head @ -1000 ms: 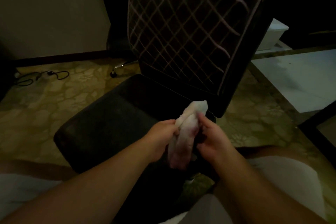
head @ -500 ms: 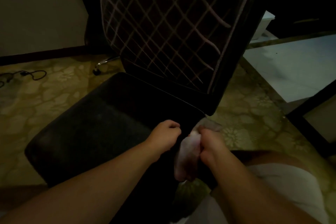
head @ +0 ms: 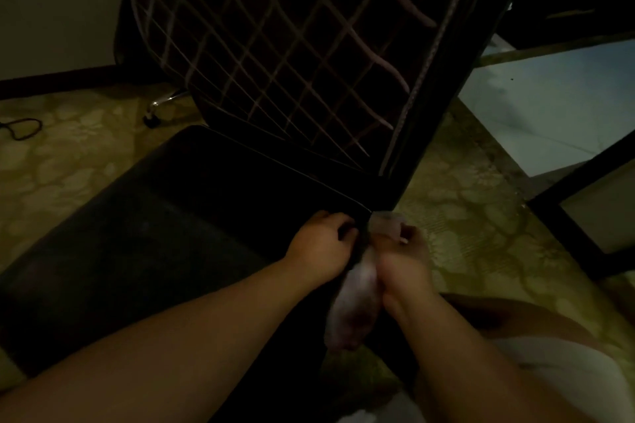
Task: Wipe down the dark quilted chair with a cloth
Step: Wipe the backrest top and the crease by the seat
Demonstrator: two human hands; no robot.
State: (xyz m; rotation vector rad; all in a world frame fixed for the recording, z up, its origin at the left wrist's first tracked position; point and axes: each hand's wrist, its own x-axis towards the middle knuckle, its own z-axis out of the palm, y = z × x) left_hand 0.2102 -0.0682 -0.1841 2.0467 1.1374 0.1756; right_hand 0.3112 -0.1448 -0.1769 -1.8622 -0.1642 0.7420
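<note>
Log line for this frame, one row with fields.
stage: wiping chair side | right hand: grips cloth at seat's back corner | left hand: curled on seat edge, cloth contact unclear | floor: patterned

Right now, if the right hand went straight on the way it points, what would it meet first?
Probably the lower corner of the chair's quilted backrest, just beyond the right hand and its cloth; depth is unclear in this dim view.

The chair (head: 275, 62) is showing dark, matt upholstery with pale quilted stitching. The cloth (head: 354, 312) is looking soft and limp. The chair leg (head: 165, 101) is shining like polished metal.
</note>
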